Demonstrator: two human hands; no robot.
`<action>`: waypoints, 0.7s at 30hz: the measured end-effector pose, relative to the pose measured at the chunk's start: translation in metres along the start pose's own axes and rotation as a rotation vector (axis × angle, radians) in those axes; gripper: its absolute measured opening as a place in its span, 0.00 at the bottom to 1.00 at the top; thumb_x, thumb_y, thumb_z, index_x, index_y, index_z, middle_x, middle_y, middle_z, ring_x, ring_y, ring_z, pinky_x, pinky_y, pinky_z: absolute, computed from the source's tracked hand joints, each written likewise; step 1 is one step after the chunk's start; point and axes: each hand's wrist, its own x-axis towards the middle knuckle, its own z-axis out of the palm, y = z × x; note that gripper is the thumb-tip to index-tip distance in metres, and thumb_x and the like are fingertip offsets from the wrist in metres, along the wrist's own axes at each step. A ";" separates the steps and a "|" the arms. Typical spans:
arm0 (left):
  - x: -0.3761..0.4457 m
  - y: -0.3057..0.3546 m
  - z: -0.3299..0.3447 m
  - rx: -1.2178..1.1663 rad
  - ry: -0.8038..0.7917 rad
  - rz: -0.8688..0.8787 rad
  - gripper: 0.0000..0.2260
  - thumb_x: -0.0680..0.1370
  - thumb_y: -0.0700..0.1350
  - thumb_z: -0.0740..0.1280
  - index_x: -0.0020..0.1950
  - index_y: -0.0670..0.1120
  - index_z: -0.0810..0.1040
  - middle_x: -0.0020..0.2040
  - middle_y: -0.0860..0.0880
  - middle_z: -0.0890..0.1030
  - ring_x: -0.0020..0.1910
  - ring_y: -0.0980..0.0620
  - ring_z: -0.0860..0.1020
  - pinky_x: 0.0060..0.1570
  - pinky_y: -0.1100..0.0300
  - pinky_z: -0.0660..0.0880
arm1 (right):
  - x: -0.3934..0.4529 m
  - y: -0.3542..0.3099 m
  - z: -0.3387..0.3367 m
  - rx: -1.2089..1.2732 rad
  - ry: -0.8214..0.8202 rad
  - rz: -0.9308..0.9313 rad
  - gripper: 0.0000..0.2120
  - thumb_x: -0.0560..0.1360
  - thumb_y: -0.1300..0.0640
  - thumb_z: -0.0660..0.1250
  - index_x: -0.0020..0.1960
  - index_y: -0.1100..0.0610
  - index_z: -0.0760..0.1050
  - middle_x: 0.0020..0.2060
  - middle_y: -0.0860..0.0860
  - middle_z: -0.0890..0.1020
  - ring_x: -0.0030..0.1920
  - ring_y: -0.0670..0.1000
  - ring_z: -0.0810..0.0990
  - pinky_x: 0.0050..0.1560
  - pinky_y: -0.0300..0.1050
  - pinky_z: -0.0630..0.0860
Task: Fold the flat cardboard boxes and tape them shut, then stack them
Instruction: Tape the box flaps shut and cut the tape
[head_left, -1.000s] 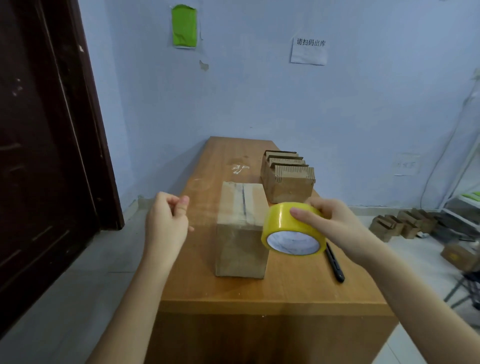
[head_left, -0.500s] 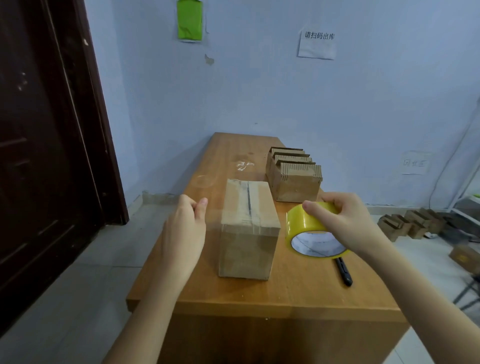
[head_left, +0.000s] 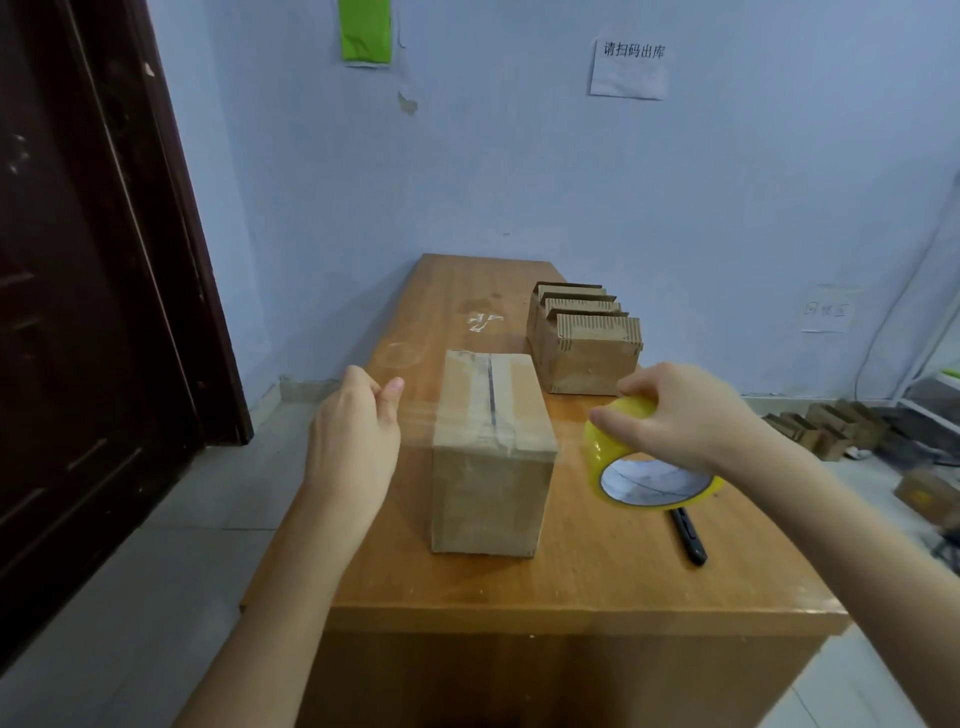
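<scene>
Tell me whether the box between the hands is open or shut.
Shut. The box has its top flaps folded flat, meeting at a center seam with clear tape along it.

**Wood table & what sits on it**

Brown wooden table (head_left: 597, 587) runs lengthwise away from the viewer. Folded cardboard box (head_left: 491, 452) stands approx. mid-table, taped along its top seam. Behind it, to the right, a bundle of flat cardboard pieces (head_left: 584, 338). Black pen-like tool (head_left: 689, 535) lies near the right edge. White scuff marks (head_left: 483, 321) farther back.
</scene>
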 end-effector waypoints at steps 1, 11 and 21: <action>-0.001 0.001 0.002 -0.003 0.001 0.002 0.12 0.81 0.50 0.58 0.46 0.41 0.69 0.34 0.51 0.71 0.33 0.53 0.71 0.30 0.62 0.63 | 0.001 0.000 0.000 -0.026 -0.013 0.019 0.22 0.73 0.42 0.66 0.50 0.61 0.80 0.45 0.56 0.84 0.48 0.55 0.80 0.45 0.47 0.75; -0.001 -0.005 0.010 0.002 0.007 0.014 0.12 0.81 0.49 0.59 0.44 0.41 0.69 0.33 0.51 0.69 0.32 0.58 0.68 0.30 0.66 0.64 | 0.013 0.002 0.008 -0.068 -0.162 0.062 0.27 0.72 0.37 0.65 0.64 0.53 0.75 0.40 0.44 0.78 0.47 0.50 0.75 0.47 0.43 0.72; -0.002 -0.022 0.027 -0.023 -0.077 -0.075 0.14 0.81 0.50 0.59 0.43 0.41 0.71 0.35 0.48 0.73 0.33 0.53 0.71 0.29 0.62 0.65 | 0.027 0.008 0.019 -0.071 -0.301 0.065 0.18 0.70 0.37 0.67 0.34 0.49 0.67 0.27 0.44 0.69 0.31 0.46 0.70 0.35 0.42 0.66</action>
